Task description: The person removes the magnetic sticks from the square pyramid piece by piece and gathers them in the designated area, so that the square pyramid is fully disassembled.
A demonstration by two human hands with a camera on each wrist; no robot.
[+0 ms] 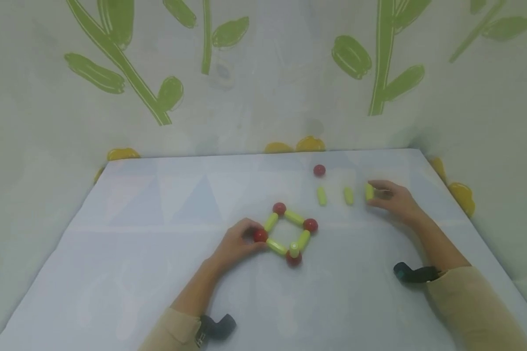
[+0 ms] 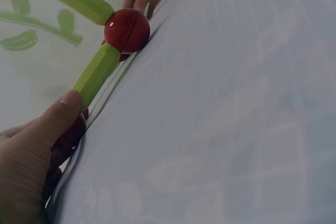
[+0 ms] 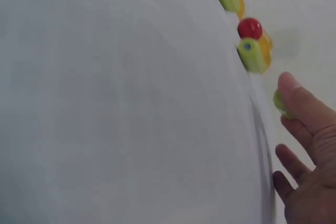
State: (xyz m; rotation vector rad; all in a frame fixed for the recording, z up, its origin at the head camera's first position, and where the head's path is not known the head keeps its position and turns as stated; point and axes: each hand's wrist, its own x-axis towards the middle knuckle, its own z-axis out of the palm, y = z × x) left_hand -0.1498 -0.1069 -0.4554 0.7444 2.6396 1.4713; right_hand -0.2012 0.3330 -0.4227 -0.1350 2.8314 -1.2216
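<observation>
On the table lies a square made of green rods and red balls, with a red ball at each corner. A further green rod (image 1: pixel 294 249) stands up from the near corner ball (image 2: pixel 127 31). My left hand (image 1: pixel 234 242) holds the square at its left corner, thumb and fingers around the red ball (image 1: pixel 260 236). In the left wrist view the thumb reaches onto the adjoining green rod (image 2: pixel 98 73). To the right and farther back, my right hand (image 1: pixel 395 201) pinches a loose green rod (image 1: pixel 369 192) between thumb and fingertips; its other fingers are spread in the right wrist view.
Two loose green rods, one left (image 1: pixel 321 196) and one closer to the right hand (image 1: pixel 349 196), lie behind the square. A single red ball (image 1: pixel 319 170) sits near the table's back edge. A patterned wall (image 1: pixel 254 107) rises behind the white table (image 1: pixel 114 273).
</observation>
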